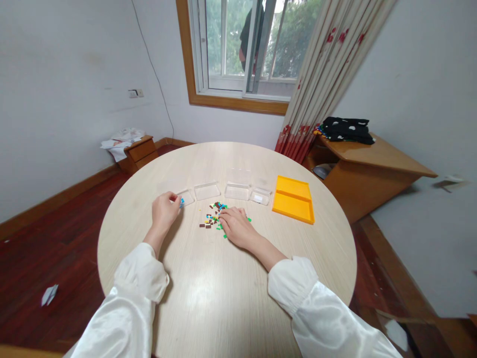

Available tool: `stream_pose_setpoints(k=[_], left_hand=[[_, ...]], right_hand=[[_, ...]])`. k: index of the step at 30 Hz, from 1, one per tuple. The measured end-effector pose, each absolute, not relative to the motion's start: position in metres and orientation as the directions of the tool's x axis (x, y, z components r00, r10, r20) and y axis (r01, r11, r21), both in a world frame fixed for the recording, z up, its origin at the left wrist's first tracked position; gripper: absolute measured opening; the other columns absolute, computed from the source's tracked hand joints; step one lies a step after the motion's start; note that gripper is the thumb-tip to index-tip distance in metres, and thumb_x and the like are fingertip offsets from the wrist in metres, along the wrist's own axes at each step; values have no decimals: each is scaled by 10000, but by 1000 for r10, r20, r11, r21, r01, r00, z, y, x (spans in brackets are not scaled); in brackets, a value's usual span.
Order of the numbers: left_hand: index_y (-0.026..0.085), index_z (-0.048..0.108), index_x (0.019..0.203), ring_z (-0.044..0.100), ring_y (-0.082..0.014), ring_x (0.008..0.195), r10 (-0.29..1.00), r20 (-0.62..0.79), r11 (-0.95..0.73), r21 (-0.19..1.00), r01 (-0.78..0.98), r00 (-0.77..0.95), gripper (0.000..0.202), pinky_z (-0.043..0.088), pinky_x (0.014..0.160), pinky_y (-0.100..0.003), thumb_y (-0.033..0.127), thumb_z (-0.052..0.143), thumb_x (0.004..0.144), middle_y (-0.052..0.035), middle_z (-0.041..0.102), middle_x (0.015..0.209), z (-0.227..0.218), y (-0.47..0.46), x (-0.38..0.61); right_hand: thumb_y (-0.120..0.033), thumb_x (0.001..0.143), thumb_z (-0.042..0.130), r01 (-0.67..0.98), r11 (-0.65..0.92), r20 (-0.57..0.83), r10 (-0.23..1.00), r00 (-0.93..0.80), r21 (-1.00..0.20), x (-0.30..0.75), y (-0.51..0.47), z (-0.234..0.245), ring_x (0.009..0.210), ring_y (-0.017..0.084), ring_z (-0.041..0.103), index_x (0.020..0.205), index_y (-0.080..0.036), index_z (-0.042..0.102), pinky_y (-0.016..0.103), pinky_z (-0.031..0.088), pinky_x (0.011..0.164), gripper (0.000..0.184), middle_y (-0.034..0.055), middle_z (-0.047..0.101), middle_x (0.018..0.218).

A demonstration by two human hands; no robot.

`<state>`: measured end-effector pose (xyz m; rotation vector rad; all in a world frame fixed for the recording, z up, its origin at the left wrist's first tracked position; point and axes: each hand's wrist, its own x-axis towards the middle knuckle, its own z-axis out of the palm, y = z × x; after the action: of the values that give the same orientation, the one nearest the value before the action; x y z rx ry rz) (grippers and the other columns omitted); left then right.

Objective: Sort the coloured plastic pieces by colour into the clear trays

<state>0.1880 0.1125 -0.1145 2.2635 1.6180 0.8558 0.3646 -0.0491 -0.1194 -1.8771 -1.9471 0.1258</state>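
Observation:
My left hand [164, 211] is closed in a pinch at the leftmost clear plastic box [187, 199]. Small blue toy bricks [182, 201] show at its fingertips, over the box's near left part. A loose pile of tiny toy bricks [212, 218] in brown, blue, green, yellow and white lies on the table. My right hand [236, 227] rests palm down on the right side of this pile, fingers bent and slightly apart, touching the bricks. Some bricks are hidden under it. Two brown bricks [204, 226] lie at the pile's near left edge.
Behind the pile stand three more clear boxes [207, 192], [237, 192], [261, 196] with raised lids. A yellow case [293, 206] lies unfolded at the right of the round table [208, 298]. Beyond are a window, a curtain [316, 74] and a wooden desk [380, 164]; a person shows outside.

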Motion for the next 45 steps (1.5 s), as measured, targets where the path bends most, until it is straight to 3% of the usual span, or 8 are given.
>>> stream_pose_setpoints(k=[14, 21, 29, 38, 45], left_hand=[[168, 605, 680, 555, -169, 671, 848, 440, -520, 582, 626, 295, 189, 400, 643, -274, 323, 514, 740, -49, 650, 727, -113, 108, 197], [162, 613, 730, 518, -148, 664, 614, 484, -766, 553, 326, 623, 147, 405, 658, -275, 287, 547, 769, -35, 637, 734, -112, 87, 210], [175, 646, 825, 569, -165, 789, 413, 449, -825, 554, 116, 792, 122, 427, 741, -298, 282, 590, 803, -46, 658, 812, -112, 67, 221], [181, 650, 834, 573, -162, 786, 389, 467, -832, 548, 86, 794, 123, 427, 738, -295, 283, 584, 818, -44, 663, 805, -112, 65, 221], [181, 640, 783, 571, -164, 758, 451, 449, -811, 566, 145, 771, 155, 432, 710, -292, 290, 535, 817, -48, 659, 792, -106, 66, 219]], right_hand=[[-106, 859, 506, 858, 143, 376, 924, 62, -494, 374, -40, -136, 966, 195, 518, 938, -165, 655, 358, 376, 878, 179, 83, 658, 974], [-71, 807, 542, 802, 182, 470, 873, 135, -568, 374, -36, -131, 878, 188, 554, 812, -183, 649, 347, 426, 829, 154, 57, 673, 844], [-98, 803, 520, 703, 181, 460, 857, 230, -688, 369, -36, -126, 773, 149, 586, 834, -196, 585, 277, 446, 739, 122, 19, 645, 810], [-128, 801, 508, 644, 174, 408, 883, 234, -745, 365, -37, -129, 759, 140, 601, 840, -207, 546, 262, 448, 724, 96, -1, 634, 797], [-127, 846, 456, 724, 158, 422, 885, 198, -672, 367, -38, -128, 834, 157, 595, 902, -200, 593, 289, 444, 787, 165, 30, 659, 871]])
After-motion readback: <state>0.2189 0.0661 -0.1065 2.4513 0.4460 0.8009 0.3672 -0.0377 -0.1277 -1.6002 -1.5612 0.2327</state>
